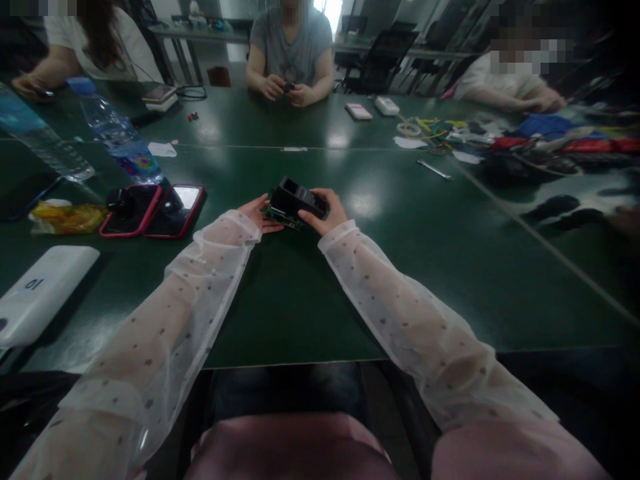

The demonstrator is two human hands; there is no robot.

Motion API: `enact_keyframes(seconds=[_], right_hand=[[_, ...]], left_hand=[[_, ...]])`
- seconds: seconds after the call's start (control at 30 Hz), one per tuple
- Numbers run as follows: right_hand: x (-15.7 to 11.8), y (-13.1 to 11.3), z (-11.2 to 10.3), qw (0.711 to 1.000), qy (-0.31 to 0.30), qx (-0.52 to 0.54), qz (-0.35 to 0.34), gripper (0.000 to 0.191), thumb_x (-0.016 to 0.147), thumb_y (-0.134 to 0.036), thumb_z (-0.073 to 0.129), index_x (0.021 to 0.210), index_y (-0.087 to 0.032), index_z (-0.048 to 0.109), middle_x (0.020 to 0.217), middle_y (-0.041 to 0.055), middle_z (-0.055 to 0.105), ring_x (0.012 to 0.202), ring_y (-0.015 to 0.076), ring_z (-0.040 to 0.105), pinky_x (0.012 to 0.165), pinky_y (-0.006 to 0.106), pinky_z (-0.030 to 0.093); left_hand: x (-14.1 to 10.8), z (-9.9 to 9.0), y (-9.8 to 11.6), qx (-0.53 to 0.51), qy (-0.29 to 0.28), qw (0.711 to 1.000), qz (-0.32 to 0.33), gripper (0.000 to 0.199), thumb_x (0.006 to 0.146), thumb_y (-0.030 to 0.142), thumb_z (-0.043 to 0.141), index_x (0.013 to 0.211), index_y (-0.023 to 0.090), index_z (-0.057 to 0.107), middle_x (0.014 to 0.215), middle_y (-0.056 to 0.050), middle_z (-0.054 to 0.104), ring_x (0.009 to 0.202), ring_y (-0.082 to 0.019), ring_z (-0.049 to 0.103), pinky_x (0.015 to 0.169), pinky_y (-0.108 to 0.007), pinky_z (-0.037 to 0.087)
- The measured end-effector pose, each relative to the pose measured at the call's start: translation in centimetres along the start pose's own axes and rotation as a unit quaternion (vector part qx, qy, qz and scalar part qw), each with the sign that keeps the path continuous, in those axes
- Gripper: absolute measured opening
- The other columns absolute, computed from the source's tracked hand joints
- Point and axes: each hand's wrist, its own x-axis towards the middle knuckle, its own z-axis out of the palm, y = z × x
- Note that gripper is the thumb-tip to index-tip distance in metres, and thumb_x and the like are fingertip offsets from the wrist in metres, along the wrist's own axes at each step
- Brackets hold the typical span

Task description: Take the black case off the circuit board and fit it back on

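Note:
Over the green table, my right hand (327, 212) grips a black plastic housing (295, 197) with a rectangular window near its far end. Just under and to the left of the housing is a green circuit board (286, 219), partly covered by it. My left hand (263, 215) holds the board's left edge, fingers closed against it. Housing and board are close together; whether they touch is hard to see. Sheer white dotted sleeves cover both my forearms.
To the left lie two red-edged phones (175, 212), a yellow packet (67, 217), a white power bank (47, 290) and water bottles (117, 137). A wrench (434, 170) and tangled cables (435, 128) are at right. Several people sit around the table (300, 300).

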Motion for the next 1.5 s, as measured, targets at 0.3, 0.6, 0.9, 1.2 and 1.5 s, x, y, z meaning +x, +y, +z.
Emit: enact_keyframes(seconds=[0.3,0.6,0.9,1.2,1.5], right_hand=[[-0.2,0.0,0.9,0.997,-0.027,-0.065,-0.039,0.055,0.066,-0.042,0.075,0.113,-0.024,0.054,0.112,0.0093,0.060,0.108,0.0316,0.052,0.095,0.052,0.045],[-0.2,0.4,1.0,0.995,-0.093,-0.026,0.015,0.066,0.065,-0.064,0.073,0.115,-0.026,0.054,0.113,0.0093,0.062,0.110,0.0318,0.054,0.097,0.052,0.044],[0.1,0.1,0.4,0.963,-0.111,0.193,0.155,0.065,0.071,-0.073,0.062,0.112,-0.023,0.055,0.092,0.0061,0.068,0.090,0.0242,0.066,0.087,0.044,0.052],[0.4,0.1,-0.2,0.950,-0.115,0.235,0.171,0.064,0.065,-0.066,0.072,0.111,-0.024,0.057,0.093,0.0047,0.071,0.093,0.0242,0.069,0.093,0.049,0.051],[0.3,-0.1,-0.6,0.947,-0.132,0.239,0.171,0.059,0.067,-0.057,0.075,0.111,-0.023,0.057,0.094,0.0053,0.071,0.090,0.0231,0.069,0.089,0.048,0.053]], left_hand=[[0.2,-0.1,-0.1,-0.008,-0.014,1.000,0.013,0.057,0.082,0.060,0.062,0.123,0.021,0.054,0.114,-0.014,0.067,0.123,-0.033,0.057,0.109,-0.055,0.036],[-1.0,1.3,0.1,-0.005,0.045,0.999,0.031,0.047,0.080,0.034,0.071,0.121,0.015,0.056,0.116,-0.017,0.066,0.122,-0.033,0.057,0.104,-0.050,0.045],[-1.6,1.5,0.6,-0.020,0.034,0.999,0.021,0.042,0.082,0.031,0.067,0.121,0.019,0.057,0.115,-0.012,0.067,0.122,-0.030,0.058,0.108,-0.047,0.045],[-2.2,1.9,0.7,-0.005,0.015,0.999,0.047,0.041,0.082,0.031,0.068,0.120,0.020,0.060,0.119,-0.013,0.066,0.124,-0.031,0.056,0.113,-0.050,0.037],[-1.8,2.0,0.6,-0.003,0.027,0.999,0.041,0.040,0.081,0.025,0.069,0.120,0.020,0.060,0.116,-0.010,0.067,0.117,-0.027,0.061,0.109,-0.047,0.042]])
